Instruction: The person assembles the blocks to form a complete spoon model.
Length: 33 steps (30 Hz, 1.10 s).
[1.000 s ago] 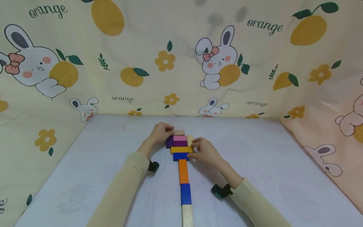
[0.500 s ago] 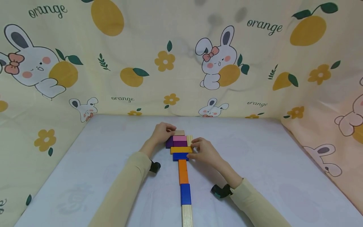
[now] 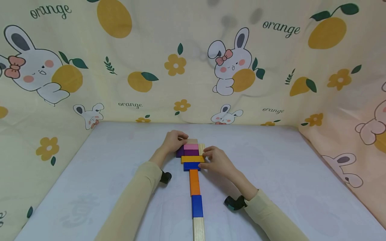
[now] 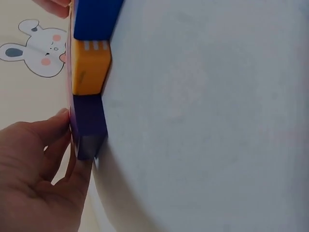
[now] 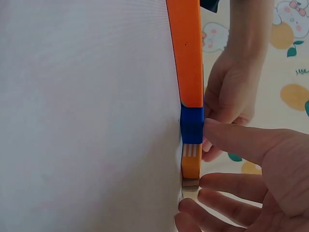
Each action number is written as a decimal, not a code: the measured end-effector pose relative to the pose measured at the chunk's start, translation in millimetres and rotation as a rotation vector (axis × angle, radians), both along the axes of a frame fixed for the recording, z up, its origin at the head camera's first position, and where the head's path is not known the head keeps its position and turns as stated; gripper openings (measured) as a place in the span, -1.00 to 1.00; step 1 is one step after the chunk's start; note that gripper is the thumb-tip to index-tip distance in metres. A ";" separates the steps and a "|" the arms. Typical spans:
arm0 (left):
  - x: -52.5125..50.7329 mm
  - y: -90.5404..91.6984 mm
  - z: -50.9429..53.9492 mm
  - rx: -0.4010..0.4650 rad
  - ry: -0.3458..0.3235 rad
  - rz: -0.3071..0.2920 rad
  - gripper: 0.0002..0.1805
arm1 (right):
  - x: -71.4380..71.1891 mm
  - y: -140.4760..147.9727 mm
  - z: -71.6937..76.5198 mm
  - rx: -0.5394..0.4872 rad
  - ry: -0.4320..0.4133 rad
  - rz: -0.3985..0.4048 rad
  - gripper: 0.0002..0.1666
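Note:
In the head view my left hand (image 3: 174, 141) is at the left end of a tan wooden block (image 3: 192, 141), its fingertips on that end. In the left wrist view its fingers curve beside a purple block (image 4: 89, 125). My right hand (image 3: 219, 160) has its thumb against a blue block (image 5: 192, 124) and its extended fingers beside a pale wooden block (image 3: 201, 149). Between the hands lie a pink block (image 3: 191, 146), a dark magenta block (image 3: 191, 152) and a yellow block (image 3: 192, 159). How the left fingertips meet the tan block is partly hidden.
From the blue block a single line runs toward the near edge: an orange block (image 3: 194, 182), another blue block (image 3: 197, 206) and a long pale wooden block (image 3: 198, 229). A white cloth (image 3: 75, 187) covers the table. A patterned curtain (image 3: 193, 87) rises behind.
My left hand has shifted slightly right, and the tan block has slid a little right with it. My right hand and the other blocks have stayed in place.

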<state>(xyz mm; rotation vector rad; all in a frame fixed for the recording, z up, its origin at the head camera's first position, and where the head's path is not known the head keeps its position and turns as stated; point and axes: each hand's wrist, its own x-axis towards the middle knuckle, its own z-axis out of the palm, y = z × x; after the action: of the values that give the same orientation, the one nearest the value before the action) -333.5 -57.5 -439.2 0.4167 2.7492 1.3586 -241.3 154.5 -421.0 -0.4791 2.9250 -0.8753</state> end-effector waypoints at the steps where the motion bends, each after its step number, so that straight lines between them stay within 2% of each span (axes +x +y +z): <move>1: -0.1 -0.5 0.0 0.001 -0.002 -0.002 -0.76 | -0.2 -0.1 -0.3 -0.002 -0.001 0.001 -0.52; 9: 1.1 -3.8 1.0 -0.019 0.021 0.013 -0.72 | 0.3 -1.2 0.3 -0.007 -0.008 -0.006 -0.52; 13: 8.4 -8.0 7.8 -0.064 0.062 0.025 -0.68 | 0.6 1.0 0.8 -0.007 0.008 0.006 -0.52; 16: 16.0 -15.5 13.0 -0.109 0.123 0.015 -0.68 | 0.3 4.4 3.0 -0.020 0.036 0.016 -0.53; 21: 36.1 -30.3 21.4 -0.216 0.201 -0.025 -0.66 | -1.0 13.3 9.5 -0.038 0.078 0.023 -0.60; 27: 69.7 -51.0 31.8 -0.392 0.277 -0.010 -0.56 | -0.7 24.9 17.0 -0.025 0.100 0.001 -0.59; 33: 102.6 -76.3 37.9 -0.436 0.341 0.014 -0.53 | 10.7 39.8 18.5 0.034 0.140 -0.024 -0.57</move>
<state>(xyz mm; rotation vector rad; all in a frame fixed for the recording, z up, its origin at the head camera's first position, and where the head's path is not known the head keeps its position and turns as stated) -230.9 -133.8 -401.3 0.6454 3.2055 0.7011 -230.7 194.3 -402.5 -0.5243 3.0733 -0.8255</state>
